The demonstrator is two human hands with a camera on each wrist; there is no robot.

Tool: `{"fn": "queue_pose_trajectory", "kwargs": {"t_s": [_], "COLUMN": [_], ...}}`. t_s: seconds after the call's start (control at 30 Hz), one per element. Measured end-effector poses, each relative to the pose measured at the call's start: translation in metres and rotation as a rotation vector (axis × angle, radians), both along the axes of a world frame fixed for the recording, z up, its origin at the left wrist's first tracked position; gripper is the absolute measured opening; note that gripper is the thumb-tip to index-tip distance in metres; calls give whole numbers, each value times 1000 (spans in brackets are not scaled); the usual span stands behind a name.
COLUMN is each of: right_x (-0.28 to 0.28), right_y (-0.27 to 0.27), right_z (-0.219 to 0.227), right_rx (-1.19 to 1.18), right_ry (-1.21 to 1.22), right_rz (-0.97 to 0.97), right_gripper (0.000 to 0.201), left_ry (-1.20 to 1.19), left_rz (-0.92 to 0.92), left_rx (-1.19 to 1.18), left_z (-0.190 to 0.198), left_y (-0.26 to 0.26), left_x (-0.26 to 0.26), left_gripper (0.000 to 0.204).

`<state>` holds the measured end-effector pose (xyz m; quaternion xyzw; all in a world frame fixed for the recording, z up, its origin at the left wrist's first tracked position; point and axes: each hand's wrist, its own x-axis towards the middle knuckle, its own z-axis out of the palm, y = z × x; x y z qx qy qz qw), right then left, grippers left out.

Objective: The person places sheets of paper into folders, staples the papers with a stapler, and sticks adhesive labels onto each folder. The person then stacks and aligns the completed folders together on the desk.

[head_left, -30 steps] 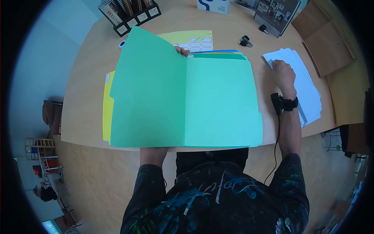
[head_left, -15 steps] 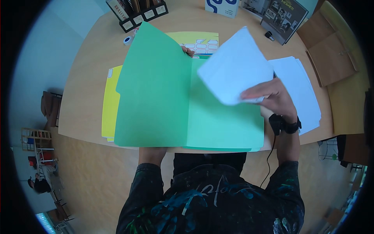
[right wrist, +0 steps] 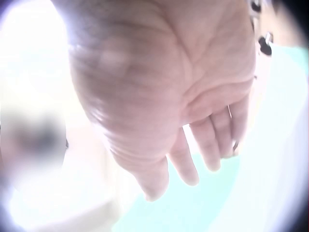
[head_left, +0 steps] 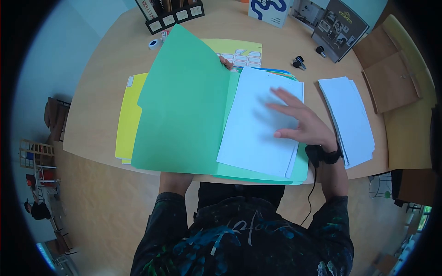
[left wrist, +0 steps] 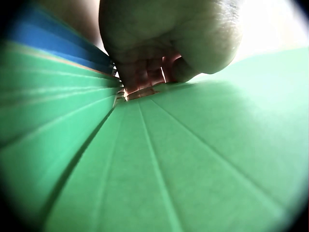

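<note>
A green file folder (head_left: 186, 106) lies open in front of me, its left cover raised at a slant. White sheets of paper (head_left: 258, 124) rest slightly askew on the folder's right side. Over them is my right hand (head_left: 301, 120), fingers spread and blurred, holding nothing; the right wrist view shows its fingers extended. Most of my left hand (head_left: 226, 62) is hidden behind the raised cover, with only fingers showing past its top edge. In the left wrist view, that hand's fingers (left wrist: 140, 79) meet the green card close to its scored fold lines; I cannot tell how far they curl.
More white paper (head_left: 347, 119) is stacked on the right. Yellow folders (head_left: 126, 119) show at left, and a label sheet (head_left: 248, 57) lies behind. Farther back are binder clips (head_left: 299, 63), a tape roll (head_left: 154, 44), standing books (head_left: 340, 30) and a black file holder (head_left: 177, 17).
My right hand has brought white sheets from the right-hand stack across to the folder and let them go on its right side. My left hand stays behind the raised cover.
</note>
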<state>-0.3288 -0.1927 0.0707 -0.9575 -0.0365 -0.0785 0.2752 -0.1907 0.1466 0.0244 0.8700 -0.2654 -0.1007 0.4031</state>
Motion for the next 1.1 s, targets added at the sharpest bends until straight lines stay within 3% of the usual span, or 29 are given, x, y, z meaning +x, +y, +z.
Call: {"fn": "queue_pose_trajectory", "kwargs": {"t_s": [0.03, 0.17, 0.33, 0.87, 0.97, 1.03, 1.07, 1.1], "right_x": [2, 1, 4, 8, 7, 5, 4, 4], "right_y": [-3, -11, -6, -4, -3, -3, -7, -14], "right_z": [-10, -38, -31, -34, -20, -8, -7, -5], "right_rx": [-152, -256, -196, -193, -122, -115, -117, 21], "right_ry": [94, 250, 263, 199, 162, -61, -57, -53], "right_rz": [-86, -77, 49, 23, 0, -116, -119, -250], "right_gripper": [90, 93, 91, 90, 92, 79, 79, 67], "left_ry": [35, 36, 46, 129, 127, 131, 133, 134], "left_rz": [18, 22, 27, 33, 25, 21, 17, 14], "left_rx": [2, -15, -38, -52, -51, -49, -48, -49], "left_z": [2, 0, 2, -1, -2, -5, -6, -8], "left_y": [-1, -1, -1, -7, -9, -9, -9, -10], "left_x": [-1, 1, 1, 6, 7, 6, 6, 6], "left_gripper": [20, 22, 24, 28, 28, 28, 28, 28]}}
